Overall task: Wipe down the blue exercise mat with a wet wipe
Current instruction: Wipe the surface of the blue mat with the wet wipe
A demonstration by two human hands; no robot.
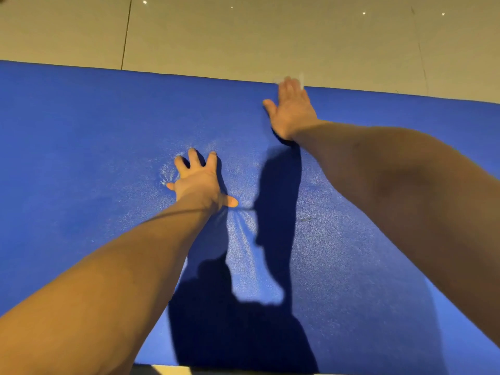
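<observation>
Forearms [108, 266] span the mat [81, 125]; left hand [198, 182] braces, fingers [193, 158] splayed flat — right hand [290, 109], fingers straight, presses the wipe [301, 77] at its far edge: overlap strokes.

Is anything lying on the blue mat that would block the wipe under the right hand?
No loose object shows on the blue mat. Only the left hand presses it, nearer and left of the right hand and wet wipe.

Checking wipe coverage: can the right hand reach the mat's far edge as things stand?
Likely yes: the right hand lies flat at the far edge of the mat, wipe under it; nothing blocks it.
</observation>
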